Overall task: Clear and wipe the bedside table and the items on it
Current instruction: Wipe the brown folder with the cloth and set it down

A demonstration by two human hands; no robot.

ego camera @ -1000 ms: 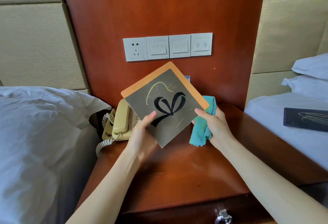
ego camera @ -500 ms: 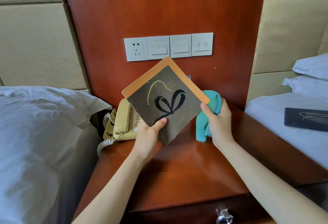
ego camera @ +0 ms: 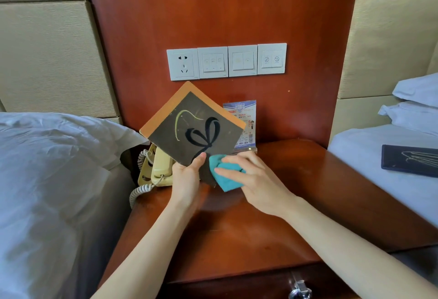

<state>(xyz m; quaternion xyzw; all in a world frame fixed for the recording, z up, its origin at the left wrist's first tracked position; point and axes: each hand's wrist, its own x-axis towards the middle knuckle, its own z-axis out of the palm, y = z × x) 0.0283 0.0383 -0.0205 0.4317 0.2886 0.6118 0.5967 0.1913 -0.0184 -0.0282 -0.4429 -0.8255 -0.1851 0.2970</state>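
A square brown card with an orange border and a black ribbon drawing [ego camera: 194,128] is held tilted above the wooden bedside table [ego camera: 237,232]. My left hand [ego camera: 187,180] grips its lower corner, thumb on the front. My right hand [ego camera: 256,180] presses a bunched teal cloth [ego camera: 225,177] against the card's lower corner, fingers laid over the cloth. A cream telephone [ego camera: 158,168] with a coiled cord sits at the table's back left, partly hidden by the card. A small printed sign in a clear stand [ego camera: 244,125] stands against the back panel.
White-sheeted beds flank the table; a dark folder [ego camera: 410,160] lies on the right bed. A row of a socket and switches [ego camera: 226,61] is on the wooden wall panel. A drawer with a metal knob [ego camera: 299,292] is below the tabletop.
My right hand has come from behind the card's right edge round to its front lower corner with the cloth. The card has shifted left, uncovering the printed sign behind it.
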